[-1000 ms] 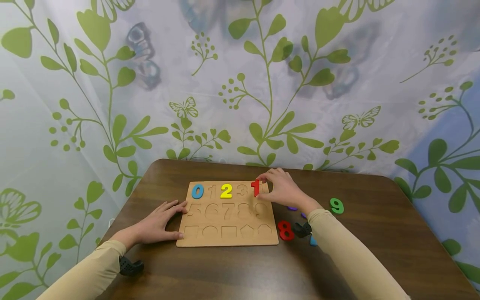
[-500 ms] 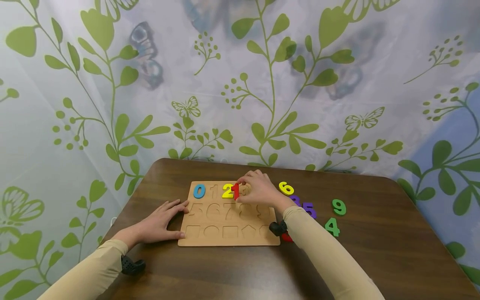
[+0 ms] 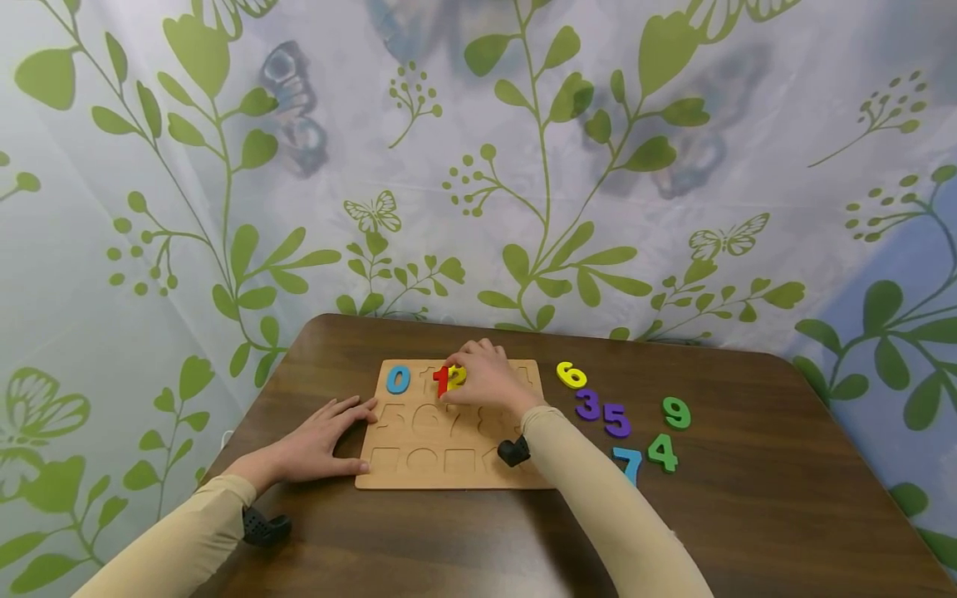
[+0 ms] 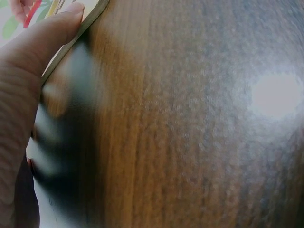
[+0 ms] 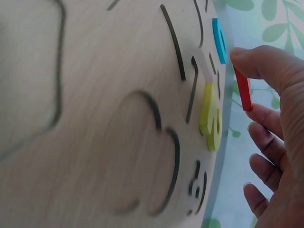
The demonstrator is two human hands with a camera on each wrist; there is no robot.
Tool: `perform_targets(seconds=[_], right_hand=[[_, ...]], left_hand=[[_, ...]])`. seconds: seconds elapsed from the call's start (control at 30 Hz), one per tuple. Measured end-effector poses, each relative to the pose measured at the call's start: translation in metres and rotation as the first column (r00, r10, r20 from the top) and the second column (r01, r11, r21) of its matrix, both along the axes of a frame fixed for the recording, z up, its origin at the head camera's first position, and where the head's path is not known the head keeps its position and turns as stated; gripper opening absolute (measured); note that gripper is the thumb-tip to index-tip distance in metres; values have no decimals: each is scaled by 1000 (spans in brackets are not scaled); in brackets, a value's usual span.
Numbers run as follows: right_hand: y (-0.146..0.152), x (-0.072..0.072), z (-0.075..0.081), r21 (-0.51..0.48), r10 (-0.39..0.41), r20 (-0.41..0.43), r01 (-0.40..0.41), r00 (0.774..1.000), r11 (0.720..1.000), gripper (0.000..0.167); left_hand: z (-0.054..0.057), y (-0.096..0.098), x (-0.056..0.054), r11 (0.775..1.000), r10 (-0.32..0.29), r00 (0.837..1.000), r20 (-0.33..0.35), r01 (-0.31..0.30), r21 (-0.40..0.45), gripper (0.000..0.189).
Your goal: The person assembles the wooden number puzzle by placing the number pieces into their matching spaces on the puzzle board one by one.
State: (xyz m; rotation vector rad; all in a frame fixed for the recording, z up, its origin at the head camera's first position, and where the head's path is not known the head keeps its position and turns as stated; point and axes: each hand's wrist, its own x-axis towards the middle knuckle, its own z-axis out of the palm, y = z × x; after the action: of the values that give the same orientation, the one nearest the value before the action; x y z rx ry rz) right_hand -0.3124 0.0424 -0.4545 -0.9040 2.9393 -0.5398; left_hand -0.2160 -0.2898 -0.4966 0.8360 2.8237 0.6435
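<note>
My right hand (image 3: 484,375) pinches a red number 1 (image 3: 441,382) between thumb and fingers, held over the top row of a wooden puzzle board (image 3: 467,475). In the right wrist view the red number 1 (image 5: 242,89) stands off the board's surface. A yellow number 2 (image 3: 456,378) sits in the top row, partly covered by the right hand. The blue number 0 (image 3: 399,379) lies at the board's top left. My left hand (image 3: 317,442) rests at the board's left edge with fingers spread, its thumb (image 4: 71,21) on the edge in the left wrist view.
Right of the board lie a yellow 6 (image 3: 571,374), purple 3 (image 3: 587,404), purple 5 (image 3: 616,420), blue 7 (image 3: 627,463), green 4 (image 3: 662,453) and green 9 (image 3: 676,413). A patterned curtain (image 3: 419,249) hangs behind the brown table (image 3: 419,540).
My right hand has carried the red number 1 leftward along the top row, from the right end to beside the yellow 2. The left hand has stayed at the board's edge.
</note>
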Motion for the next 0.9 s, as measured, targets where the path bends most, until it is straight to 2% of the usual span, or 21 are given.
perform_targets(seconds=[0.57,0.9], right_hand=[[-33,-15,-18,12,-67,22,67,997,998,53],[-35,-15,-16,25,-86,30,85,996,996,50]], left_hand=[[2,0,0,1000,2,1000,4,-2,5,73],[0,-1,-1,1000,-7,1000,-3,7,-1,74]])
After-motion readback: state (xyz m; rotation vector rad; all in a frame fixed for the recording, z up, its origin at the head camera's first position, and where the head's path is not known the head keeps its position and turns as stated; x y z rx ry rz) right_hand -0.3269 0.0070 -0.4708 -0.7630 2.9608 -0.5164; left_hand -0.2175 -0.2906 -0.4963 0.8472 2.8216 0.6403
